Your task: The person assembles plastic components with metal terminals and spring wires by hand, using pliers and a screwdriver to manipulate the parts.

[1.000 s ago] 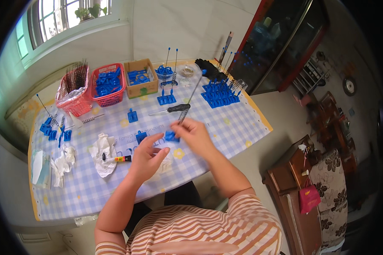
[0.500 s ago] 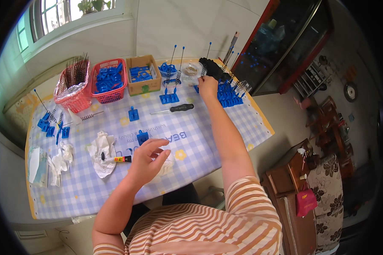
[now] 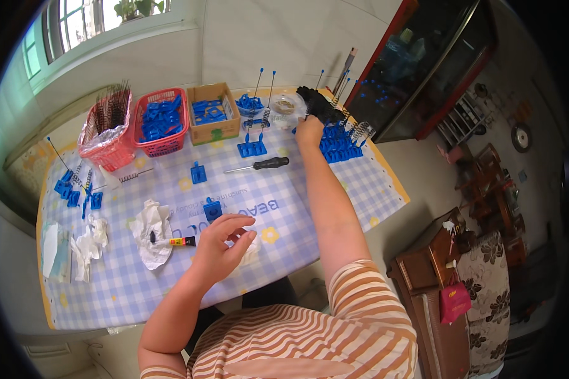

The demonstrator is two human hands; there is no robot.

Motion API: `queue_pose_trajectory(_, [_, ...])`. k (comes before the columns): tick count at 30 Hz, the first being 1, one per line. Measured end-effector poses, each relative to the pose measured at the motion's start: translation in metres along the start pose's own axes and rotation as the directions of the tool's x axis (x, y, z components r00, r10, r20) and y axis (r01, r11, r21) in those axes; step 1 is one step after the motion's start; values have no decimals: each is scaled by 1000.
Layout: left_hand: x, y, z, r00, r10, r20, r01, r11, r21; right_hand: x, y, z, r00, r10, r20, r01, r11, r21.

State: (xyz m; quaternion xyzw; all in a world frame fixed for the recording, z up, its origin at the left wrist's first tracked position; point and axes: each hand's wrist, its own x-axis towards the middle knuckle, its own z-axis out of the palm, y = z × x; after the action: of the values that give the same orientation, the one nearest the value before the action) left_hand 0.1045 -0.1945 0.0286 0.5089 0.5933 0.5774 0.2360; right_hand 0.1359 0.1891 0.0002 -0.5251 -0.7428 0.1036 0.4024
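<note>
My right hand (image 3: 309, 134) reaches to the far right of the table, fingers closed around the lower part of a spring rod with a blue tip; its base is hidden. Beside it stands a cluster of blue bases with springs (image 3: 341, 146). My left hand (image 3: 224, 246) hovers over the near middle, fingers curved and apart, holding nothing. Just beyond it lies a blue clip-like part (image 3: 212, 209), with a similar blue part (image 3: 198, 172) farther off. A black-handled screwdriver (image 3: 270, 163) lies between my hands and the back row. A small glue tube (image 3: 182, 241) rests on crumpled white paper (image 3: 152, 227).
Along the back stand a pink basket of dark springs (image 3: 107, 149), a red basket of blue parts (image 3: 160, 147) and a cardboard box (image 3: 213, 131). Joined blue bases with springs (image 3: 251, 149) stand nearby. Black gloves (image 3: 319, 104) lie at the back right. More spring pieces (image 3: 70, 186) sit far left.
My right hand has shifted slightly right, and the blue-tipped rod has moved right with it. My left hand has barely moved.
</note>
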Motion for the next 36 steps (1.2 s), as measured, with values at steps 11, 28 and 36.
queue_pose_trajectory(11, [-1, -1, 2, 998, -54, 20, 54, 998, -22, -33, -12, -29, 997, -74, 35, 70, 990, 121])
queue_pose_trajectory(28, [4, 26, 11, 980, -109, 167, 106, 994, 27, -58, 87, -159, 969, -16, 246, -25, 986, 163])
queue_pose_trajectory(36, [98, 44, 32, 996, -93, 16, 94, 993, -72, -60, 101, -148, 991, -29, 134, -7, 965, 261])
